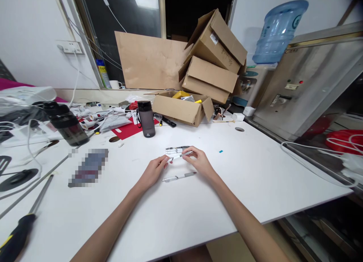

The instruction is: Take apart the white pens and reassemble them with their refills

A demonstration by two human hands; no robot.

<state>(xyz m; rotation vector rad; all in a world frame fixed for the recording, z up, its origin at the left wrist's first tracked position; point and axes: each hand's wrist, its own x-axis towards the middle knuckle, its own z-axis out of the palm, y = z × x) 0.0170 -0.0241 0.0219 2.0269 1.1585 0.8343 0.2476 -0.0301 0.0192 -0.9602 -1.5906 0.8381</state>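
Note:
Between my two hands is a white pen (176, 157), gripped at one end by my left hand (154, 171) and at the other by my right hand (200, 161). The fingers of both hands are closed in a pinch, and they cover the pen's ends. Just behind it, several more pens (172, 151) lie side by side on the white table (181, 212). A single white and grey pen (179, 177) rests on the tabletop nearer to me, below my hands and apart from them.
A dark bottle (146, 120) and an open cardboard box (178, 109) stand behind the pens. At left are another bottle (66, 123), a blurred-out flat object (89, 168) and a large screwdriver (27, 224). A small blue scrap (221, 151) lies to the right.

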